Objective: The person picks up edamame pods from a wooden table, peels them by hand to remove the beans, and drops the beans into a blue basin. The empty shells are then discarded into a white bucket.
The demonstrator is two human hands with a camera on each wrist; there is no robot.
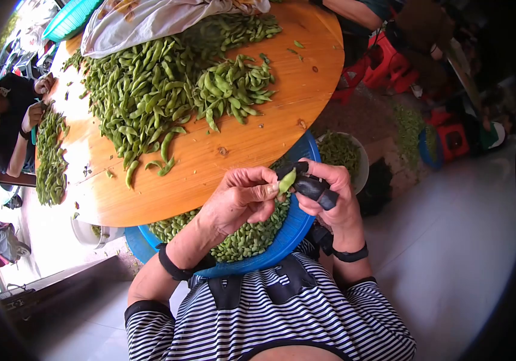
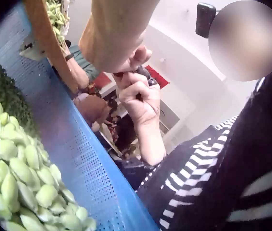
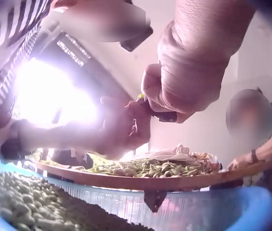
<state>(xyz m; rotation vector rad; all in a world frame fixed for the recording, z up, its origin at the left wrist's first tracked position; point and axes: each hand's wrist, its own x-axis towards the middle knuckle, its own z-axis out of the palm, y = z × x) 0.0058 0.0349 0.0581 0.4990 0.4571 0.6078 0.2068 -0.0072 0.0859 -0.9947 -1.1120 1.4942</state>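
Over the blue basket (image 1: 301,224), my left hand (image 1: 240,195) pinches a green soybean pod (image 1: 287,182) between thumb and forefinger. My right hand (image 1: 341,195) curls round a smooth black tool (image 1: 311,188), whose tip meets the pod; I cannot tell its exact kind. Both hands are close together near the table edge. Below them the basket bears a heap of shelled green beans (image 2: 18,178), also seen under the hands in the right wrist view. The pod shows there only as a small bit of green (image 3: 141,97), mostly hidden by fingers.
A round wooden table (image 1: 203,162) carries a large pile of pods (image 1: 143,90), partly under a white cloth sack (image 1: 161,30). Another person (image 1: 14,120) works at its left beside more pods. Red stools (image 1: 390,63) and a pale tub of greens (image 1: 360,171) stand at right.
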